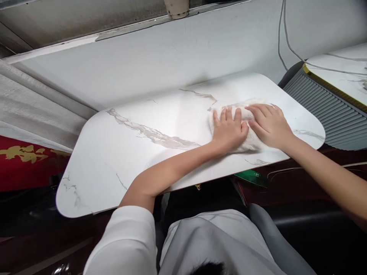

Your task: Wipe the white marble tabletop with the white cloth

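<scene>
A white fluffy cloth point(250, 142) lies on the right part of a white marble-patterned tabletop point(120, 152). My left hand point(228, 129) rests flat on the cloth's left half, fingers stretched out and pointing away from me. Beside it, my right hand point(269, 124) lies flat on the cloth's right half, fingers stretched toward the left and nearly touching the left hand. Both hands press on the cloth; neither grips it. Much of the cloth is hidden under them.
A pale wall panel point(172, 57) rises behind the table. A grey ribbed unit point(329, 110) with a second marble top point(344, 72) and grey cables point(286, 42) stands at right. Red fabric with gold pattern point(25, 160) lies at left. A green item point(252, 176) sits below the table edge.
</scene>
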`<state>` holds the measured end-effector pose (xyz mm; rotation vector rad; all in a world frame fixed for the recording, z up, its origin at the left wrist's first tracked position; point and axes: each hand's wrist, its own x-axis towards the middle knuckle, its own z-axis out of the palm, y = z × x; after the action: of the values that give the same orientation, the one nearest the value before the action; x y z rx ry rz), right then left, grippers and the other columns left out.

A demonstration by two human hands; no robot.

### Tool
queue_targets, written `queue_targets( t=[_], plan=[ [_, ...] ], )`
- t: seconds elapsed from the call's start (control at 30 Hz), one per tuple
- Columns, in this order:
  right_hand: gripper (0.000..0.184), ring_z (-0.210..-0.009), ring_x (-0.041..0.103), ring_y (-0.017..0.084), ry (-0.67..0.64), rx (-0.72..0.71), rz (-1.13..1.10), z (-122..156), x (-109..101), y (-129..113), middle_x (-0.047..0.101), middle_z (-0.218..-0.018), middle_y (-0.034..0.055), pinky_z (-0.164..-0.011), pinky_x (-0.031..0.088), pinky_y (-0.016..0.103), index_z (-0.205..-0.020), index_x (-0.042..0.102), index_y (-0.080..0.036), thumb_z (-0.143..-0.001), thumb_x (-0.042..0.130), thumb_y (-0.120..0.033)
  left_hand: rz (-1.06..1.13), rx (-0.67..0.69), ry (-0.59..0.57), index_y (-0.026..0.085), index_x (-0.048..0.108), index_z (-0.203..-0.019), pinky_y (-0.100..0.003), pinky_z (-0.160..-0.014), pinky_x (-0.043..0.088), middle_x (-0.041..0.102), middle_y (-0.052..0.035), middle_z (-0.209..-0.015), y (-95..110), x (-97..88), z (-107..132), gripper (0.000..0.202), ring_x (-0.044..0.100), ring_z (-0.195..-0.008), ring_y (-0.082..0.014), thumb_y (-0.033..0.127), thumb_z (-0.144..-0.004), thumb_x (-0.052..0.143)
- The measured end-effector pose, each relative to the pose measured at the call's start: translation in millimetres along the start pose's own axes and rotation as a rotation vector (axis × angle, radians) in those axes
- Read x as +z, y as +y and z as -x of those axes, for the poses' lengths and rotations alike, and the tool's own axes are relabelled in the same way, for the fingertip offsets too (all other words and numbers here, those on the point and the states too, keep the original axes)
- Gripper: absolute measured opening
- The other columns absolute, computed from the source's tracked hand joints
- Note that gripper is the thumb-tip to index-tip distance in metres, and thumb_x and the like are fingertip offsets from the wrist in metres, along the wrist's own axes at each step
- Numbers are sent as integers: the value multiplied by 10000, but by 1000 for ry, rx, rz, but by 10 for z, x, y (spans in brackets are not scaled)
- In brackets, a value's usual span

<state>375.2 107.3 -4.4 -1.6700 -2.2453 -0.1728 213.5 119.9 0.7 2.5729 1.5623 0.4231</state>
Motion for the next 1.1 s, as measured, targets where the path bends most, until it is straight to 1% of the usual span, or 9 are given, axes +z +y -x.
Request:
queue_targets(
  t=[0.1, 0.2, 0.33, 0.5, 0.63, 0.7, 0.8, 0.97, 1.1],
  plan=[
    [515, -1303, 474, 320, 3, 47, 24, 338, -126, -64, 549, -1373, 135, -1121, 318, 575, -1337, 513, -171, -961, 248, -404, 21, 63, -40, 128, 366, -1511, -567, -1238, 148, 373, -143, -1580, 177, -13, 202, 547, 297, -1482, -288, 359, -1020, 298],
    [536, -1288, 493, 331, 9, 85, 42, 521, -201, -71, 570, -1354, 133, -1097, 361, 576, -1324, 541, -155, -963, 250, -425, 35, 95, -46, 116, 368, -1508, -574, -1238, 147, 368, -149, -1581, 300, -6, 302, 550, 286, -1486, -295, 358, -1019, 300],
    [549, -1251, 533, 337, 22, 139, 57, 564, -250, -78, 589, -1334, 131, -1017, 446, 557, -1307, 571, -153, -944, 269, -433, 49, 107, -32, 120, 376, -1503, -574, -1239, 147, 375, -148, -1573, 364, 10, 316, 541, 297, -1480, -294, 343, -1015, 309],
    [572, -1247, 533, 351, -7, 171, 71, 446, -241, 6, 586, -1345, 126, -1000, 451, 569, -1309, 576, -165, -903, 285, -443, 56, 111, -42, 140, 385, -1497, -568, -1238, 159, 394, -133, -1563, 360, 26, 209, 533, 311, -1473, -285, 342, -1009, 317],
    [576, -1260, 523, 343, -19, 132, 20, 223, -181, 264, 588, -1341, 133, -1051, 418, 532, -1303, 576, -164, -875, 301, -434, 60, 84, -16, 173, 411, -1476, -536, -1248, 150, 430, -107, -1540, 360, 80, -49, 507, 319, -1469, -271, 347, -1006, 331],
    [560, -1272, 513, 328, -14, 130, -3, 70, -137, 403, 590, -1336, 136, -1079, 395, 495, -1301, 577, -165, -864, 321, -402, 71, 65, 2, 199, 430, -1459, -515, -1255, 141, 454, -91, -1520, 347, 125, -248, 486, 320, -1468, -260, 346, -1005, 336],
    [535, -1285, 492, 322, -7, 189, -3, -179, -70, 566, 585, -1339, 143, -1100, 362, 472, -1307, 582, -166, -851, 364, -341, 111, 60, 5, 221, 446, -1438, -505, -1262, 128, 473, -64, -1501, 293, 199, -596, 465, 310, -1469, -256, 337, -1002, 334],
    [485, -1348, 419, 307, -54, 261, -10, -564, 14, 767, 516, -1424, 147, -1136, 310, 468, -1375, 539, -157, -922, 393, -251, 202, 32, -25, 272, 416, -1439, -470, -1268, 79, 435, -16, -1529, 172, 314, -1139, 454, 271, -1462, -225, 345, -1004, 305],
    [476, -1363, 395, 311, -97, 284, -10, -833, 61, 910, 478, -1458, 162, -1121, 312, 461, -1427, 500, -139, -965, 402, -200, 256, 3, -24, 269, 391, -1428, -469, -1259, 36, 410, -25, -1547, 107, 380, -1453, 432, 265, -1443, -217, 342, -1013, 293]
  ],
)
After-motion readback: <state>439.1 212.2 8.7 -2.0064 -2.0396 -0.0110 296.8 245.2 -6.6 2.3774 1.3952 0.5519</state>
